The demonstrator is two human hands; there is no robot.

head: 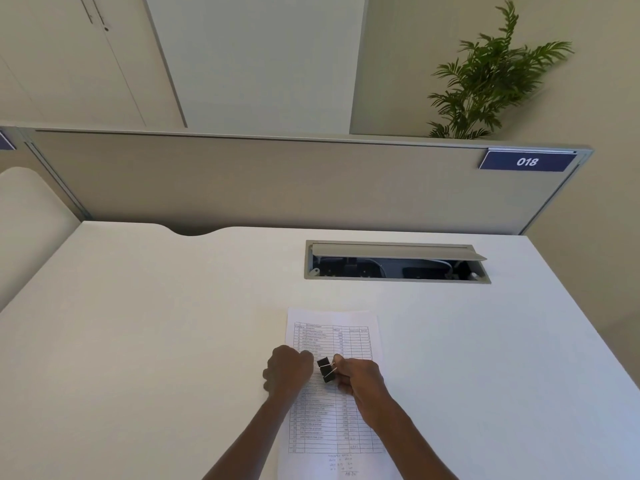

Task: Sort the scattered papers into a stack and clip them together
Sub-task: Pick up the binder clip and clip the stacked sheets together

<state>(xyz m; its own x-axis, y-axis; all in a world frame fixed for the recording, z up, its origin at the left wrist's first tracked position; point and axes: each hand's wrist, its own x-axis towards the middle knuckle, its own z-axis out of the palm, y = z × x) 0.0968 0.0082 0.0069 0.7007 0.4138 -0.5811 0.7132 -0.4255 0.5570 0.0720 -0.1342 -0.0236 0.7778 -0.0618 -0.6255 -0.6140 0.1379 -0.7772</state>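
Centrally one paper stack point(332, 344), two binder clips point(325, 368)

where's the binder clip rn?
Head view, lower centre: the binder clip is pinched in the right hand, above the printed paper stack, beside the left hand.

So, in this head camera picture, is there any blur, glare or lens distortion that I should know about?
Head view: soft, even light and no glare on the desk; the partition bows from wide-angle distortion; the plant is blurred; the table on the papers is too small to read; the binder clip is sharp.
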